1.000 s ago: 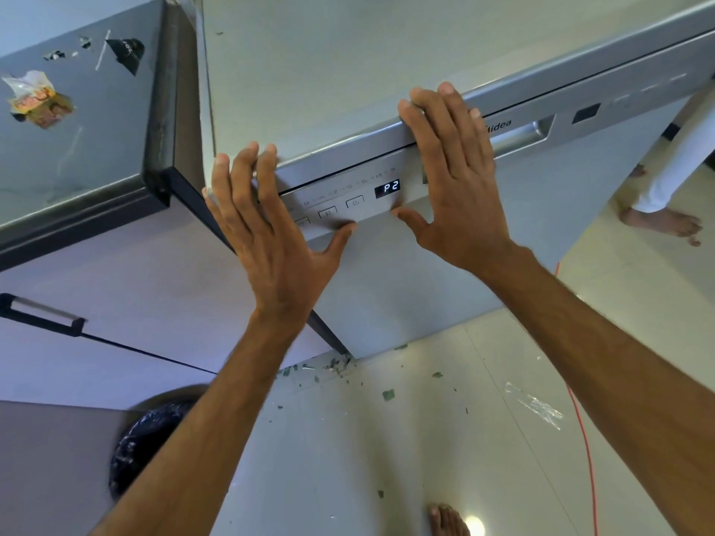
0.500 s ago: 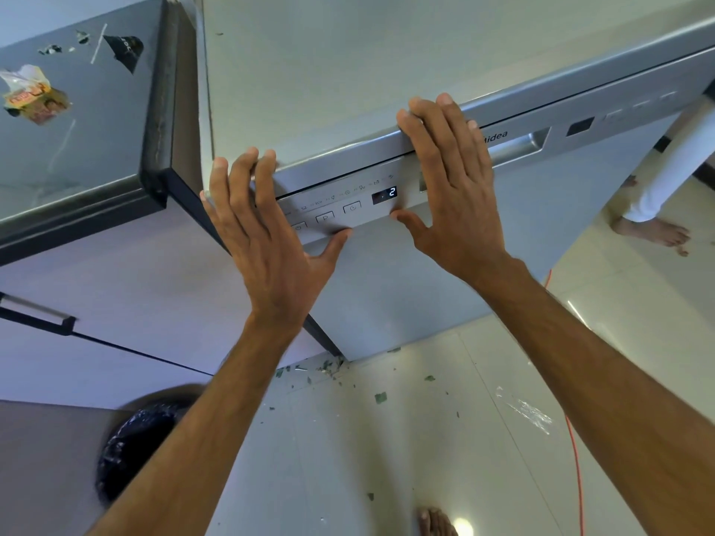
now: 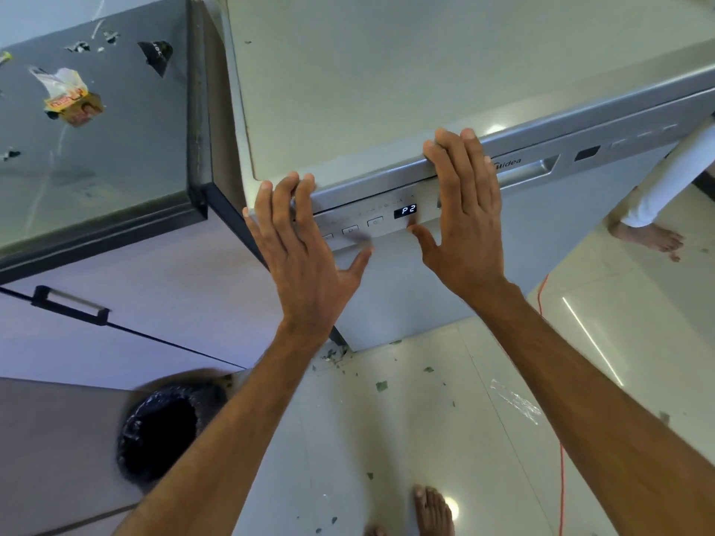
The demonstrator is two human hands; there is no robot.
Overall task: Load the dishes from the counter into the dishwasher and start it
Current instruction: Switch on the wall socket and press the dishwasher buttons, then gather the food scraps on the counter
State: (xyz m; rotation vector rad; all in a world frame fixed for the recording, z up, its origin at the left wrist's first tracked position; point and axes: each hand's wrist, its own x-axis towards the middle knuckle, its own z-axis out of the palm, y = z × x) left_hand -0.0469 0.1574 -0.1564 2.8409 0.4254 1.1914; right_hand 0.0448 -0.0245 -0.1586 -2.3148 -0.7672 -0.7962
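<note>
Kitchen tile floor (image 3: pixel 425 439); dishwasher (image 3: pixel 561 245) door pressed at top
Left grip (image 3: pixel 305 249) & right grip (image 3: pixel 464 214) flat, fingers straight, holding nothing; left thumb by buttons (image 3: pixel 350 229) may bump prog off P2

The single head camera looks steeply down, close above the dishwasher (image 3: pixel 580 226) front and the floor (image 3: pixel 445 439).

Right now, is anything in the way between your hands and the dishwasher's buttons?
Nothing visible is. The left hand and right hand lie flat on the dishwasher door, and the buttons show bare between them.
</note>
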